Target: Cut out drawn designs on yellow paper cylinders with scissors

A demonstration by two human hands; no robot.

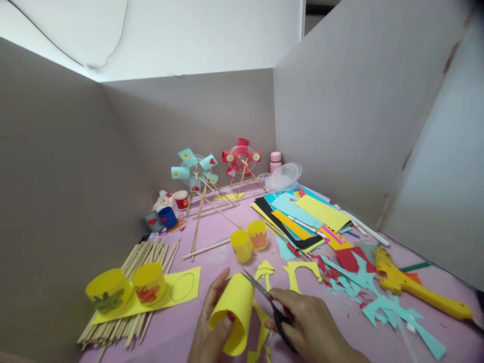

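Toward the near edge of the pink worktop [166, 334], my left hand [206, 326] grips a rolled yellow paper tube [237, 297], my right hand [307, 317] black-handled metal scissors [277, 313], blades beside it. Toward the far edge stands a red paper wheel [243, 147].

The yellow tube [242, 295] hid part of the left hand [212, 340]. A yellow strip [195, 278] covered the middle of the stick bundle [126, 327]; the right edge cut off the cord [475, 326] of the glue gun [427, 294].
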